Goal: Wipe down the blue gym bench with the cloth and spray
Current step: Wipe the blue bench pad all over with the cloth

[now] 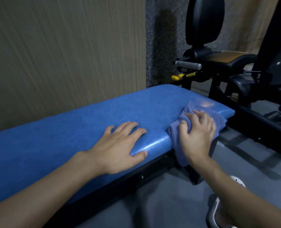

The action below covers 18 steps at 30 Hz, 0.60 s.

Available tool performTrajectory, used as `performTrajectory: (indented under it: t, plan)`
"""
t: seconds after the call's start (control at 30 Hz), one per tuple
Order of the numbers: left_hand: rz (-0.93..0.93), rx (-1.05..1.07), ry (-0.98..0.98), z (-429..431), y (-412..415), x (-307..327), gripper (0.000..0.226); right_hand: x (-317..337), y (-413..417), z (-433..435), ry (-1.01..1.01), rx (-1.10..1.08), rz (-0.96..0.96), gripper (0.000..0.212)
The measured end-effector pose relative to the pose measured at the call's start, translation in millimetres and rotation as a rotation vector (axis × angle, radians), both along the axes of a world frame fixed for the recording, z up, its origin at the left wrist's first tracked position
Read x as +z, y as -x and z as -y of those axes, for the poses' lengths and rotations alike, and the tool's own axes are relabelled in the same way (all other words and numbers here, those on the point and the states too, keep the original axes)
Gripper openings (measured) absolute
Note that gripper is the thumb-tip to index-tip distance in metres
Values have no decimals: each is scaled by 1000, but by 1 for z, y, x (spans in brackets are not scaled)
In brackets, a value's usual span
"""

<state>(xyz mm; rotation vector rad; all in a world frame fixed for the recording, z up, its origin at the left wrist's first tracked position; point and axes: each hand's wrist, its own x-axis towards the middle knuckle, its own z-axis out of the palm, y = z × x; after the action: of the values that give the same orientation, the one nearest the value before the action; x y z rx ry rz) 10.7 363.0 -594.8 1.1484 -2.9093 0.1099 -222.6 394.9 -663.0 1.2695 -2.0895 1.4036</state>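
The blue gym bench (80, 127) runs from the lower left to the right middle, its padded top shiny along the near edge. A blue-grey cloth (188, 112) lies bunched on the bench's right end and hangs over the near edge. My right hand (196, 134) presses on the cloth with fingers curled into it. Left of the cloth, my left hand (120, 145) rests flat on the bench top, fingers spread, thumb over the near edge. No spray bottle is in view.
A beige wall (62, 55) stands close behind the bench. A black exercise machine (227, 63) with a grey handle and yellow lever crowds the right end. Grey floor (161, 195) lies below; a white shoe (236, 180) shows at the lower right.
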Motion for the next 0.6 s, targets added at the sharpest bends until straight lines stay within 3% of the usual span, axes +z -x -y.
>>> performTrajectory:
  t: [0.1, 0.27, 0.5, 0.6]
  plan:
    - [31, -10, -42, 9, 19, 2, 73, -12, -12, -7, 58, 60, -129, 33]
    - [12, -26, -103, 25, 64, 5, 83, -8, 45, 6, 169, 149, -273, 32]
    - [-12, -93, -82, 33, 126, 10, 75, 17, 142, 19, -58, 40, 32, 40]
    - [2, -67, -9, 28, 136, 6, 73, 13, 133, 14, -149, 12, -30, 45]
